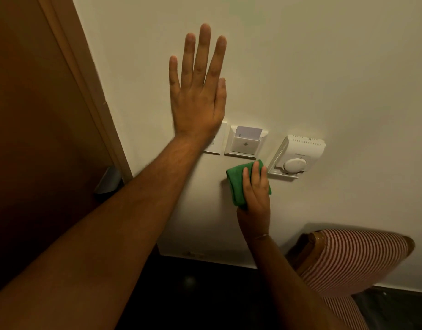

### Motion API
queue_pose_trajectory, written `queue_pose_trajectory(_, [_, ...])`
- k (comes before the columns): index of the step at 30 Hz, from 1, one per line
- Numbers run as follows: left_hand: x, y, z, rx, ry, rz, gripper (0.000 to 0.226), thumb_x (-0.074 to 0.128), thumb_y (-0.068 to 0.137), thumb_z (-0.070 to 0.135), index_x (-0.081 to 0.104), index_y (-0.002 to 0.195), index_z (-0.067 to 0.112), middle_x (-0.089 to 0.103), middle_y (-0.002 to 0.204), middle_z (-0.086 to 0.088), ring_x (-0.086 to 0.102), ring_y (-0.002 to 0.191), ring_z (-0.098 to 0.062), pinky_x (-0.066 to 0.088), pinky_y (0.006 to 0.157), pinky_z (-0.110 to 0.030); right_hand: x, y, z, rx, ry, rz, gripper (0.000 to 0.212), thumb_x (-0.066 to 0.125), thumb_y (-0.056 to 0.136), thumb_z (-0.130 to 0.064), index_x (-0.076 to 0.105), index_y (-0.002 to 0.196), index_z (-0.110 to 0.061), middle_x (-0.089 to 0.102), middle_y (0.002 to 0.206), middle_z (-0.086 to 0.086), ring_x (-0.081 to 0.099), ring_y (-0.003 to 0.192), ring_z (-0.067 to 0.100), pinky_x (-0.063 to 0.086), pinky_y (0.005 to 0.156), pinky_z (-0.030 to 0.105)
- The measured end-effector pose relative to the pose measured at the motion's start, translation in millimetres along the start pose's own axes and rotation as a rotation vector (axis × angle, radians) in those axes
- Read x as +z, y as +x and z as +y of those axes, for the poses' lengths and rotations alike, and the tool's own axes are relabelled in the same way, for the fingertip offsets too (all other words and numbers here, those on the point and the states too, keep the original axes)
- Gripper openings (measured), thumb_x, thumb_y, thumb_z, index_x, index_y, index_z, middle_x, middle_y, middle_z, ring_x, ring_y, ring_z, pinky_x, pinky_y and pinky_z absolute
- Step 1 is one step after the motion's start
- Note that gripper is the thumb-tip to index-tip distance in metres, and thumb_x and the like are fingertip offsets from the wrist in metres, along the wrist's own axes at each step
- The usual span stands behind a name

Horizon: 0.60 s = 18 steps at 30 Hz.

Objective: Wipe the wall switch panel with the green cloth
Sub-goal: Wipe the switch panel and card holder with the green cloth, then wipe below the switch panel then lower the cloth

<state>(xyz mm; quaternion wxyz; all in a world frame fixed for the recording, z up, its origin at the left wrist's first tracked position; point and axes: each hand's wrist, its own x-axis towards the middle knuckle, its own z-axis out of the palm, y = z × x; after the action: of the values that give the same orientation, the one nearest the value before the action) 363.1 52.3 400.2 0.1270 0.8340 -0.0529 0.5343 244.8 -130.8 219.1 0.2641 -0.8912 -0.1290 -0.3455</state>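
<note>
R hand (256, 198) presses green cloth (238, 184) on wall just below card slot (245, 144). L hand (198, 91) flat, fingers spread, empty, wrist covering switch panel (216, 141). Risk: cloth snags thermostat (298, 156) at right.

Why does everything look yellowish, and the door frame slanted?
Head view: dim, warm indoor light tints the pale wall; the wide-angle lens tilts the brown wooden door frame; the open left hand looks slightly blurred at its edges; the folded green cloth stays fairly sharp.
</note>
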Motion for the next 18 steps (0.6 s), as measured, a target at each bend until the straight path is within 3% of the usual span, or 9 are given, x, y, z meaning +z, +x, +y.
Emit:
queue_pose_trajectory(2, [-5.8,-25.3,1.5,-0.013,-0.012,-0.066,0.071,0.031,0.12,0.04,-0.01,0.177,0.03,-0.014,0.188,-0.001,-0.019,0.171,-0.018,-0.004,0.141,-0.05,-10.8,-15.5,2.1,-0.031,0.005,-0.033,0.076,0.046,0.091,0.012,0.03,0.162,-0.009,0.001,0.179,-0.003,0.001,0.168,0.023,0.01,0.136,0.042])
queue_pose_trajectory(4, [-13.6,-71.1,6.3,-0.03,-0.042,-0.138,0.066,0.015,0.12,0.048,-0.011,0.178,0.028,-0.022,0.185,0.002,-0.016,0.173,-0.019,-0.008,0.141,-0.046,-21.4,-36.9,7.9,-0.022,0.013,-0.076,0.078,0.042,0.087,0.009,0.029,0.162,-0.008,0.002,0.179,-0.003,0.003,0.168,0.025,0.01,0.137,0.042])
queue_pose_trajectory(6, [-22.7,-133.8,14.5,-0.053,-0.108,-0.243,0.067,0.014,0.12,0.05,-0.005,0.18,0.026,-0.016,0.186,0.0,-0.01,0.175,-0.022,-0.009,0.141,-0.045,-30.5,-63.7,15.6,0.01,0.009,-0.115,0.08,0.045,0.085,0.012,0.029,0.162,-0.006,0.012,0.177,0.004,0.004,0.167,0.024,0.017,0.136,0.046])
queue_pose_trajectory(9, [-38.9,-239.4,33.1,-0.125,-0.199,-0.461,0.072,0.032,0.118,0.046,0.002,0.181,0.027,-0.004,0.19,-0.003,-0.002,0.177,-0.024,-0.007,0.142,-0.045,-43.7,-116.4,38.2,0.088,0.014,-0.206,0.075,0.055,0.089,0.01,0.036,0.16,-0.004,0.028,0.172,0.014,0.008,0.167,0.022,0.022,0.134,0.046])
queue_pose_trajectory(14, [-73.3,-388.5,59.3,-0.208,-0.241,-0.873,0.072,0.038,0.115,0.043,0.021,0.18,0.017,0.017,0.188,-0.008,0.001,0.176,-0.018,-0.007,0.141,-0.038,-76.5,-239.1,104.0,0.259,-0.027,-0.455,0.091,0.051,0.078,0.004,0.03,0.165,-0.013,0.019,0.178,0.004,0.009,0.167,0.026,0.015,0.136,0.044])
queue_pose_trajectory(16, [-85.3,-435.8,65.8,-0.198,-0.204,-1.07,0.071,0.029,0.117,0.048,0.019,0.179,0.016,0.013,0.188,-0.006,0.005,0.176,-0.022,-0.011,0.14,-0.034,-89.6,-292.9,131.3,0.381,-0.05,-0.543,0.086,0.052,0.079,-0.003,0.035,0.162,-0.008,0.016,0.177,0.004,0.005,0.167,0.024,0.019,0.134,0.052])
queue_pose_trajectory(18, [-94.6,-479.4,70.4,-0.21,-0.152,-1.258,0.075,0.013,0.114,0.058,0.005,0.179,0.02,-0.005,0.187,0.001,-0.001,0.176,-0.023,-0.016,0.138,-0.033,-102.3,-341.4,154.3,0.56,-0.071,-0.639,0.084,0.067,0.081,0.007,0.039,0.16,-0.005,0.018,0.174,0.007,0.005,0.166,0.026,0.027,0.128,0.066])
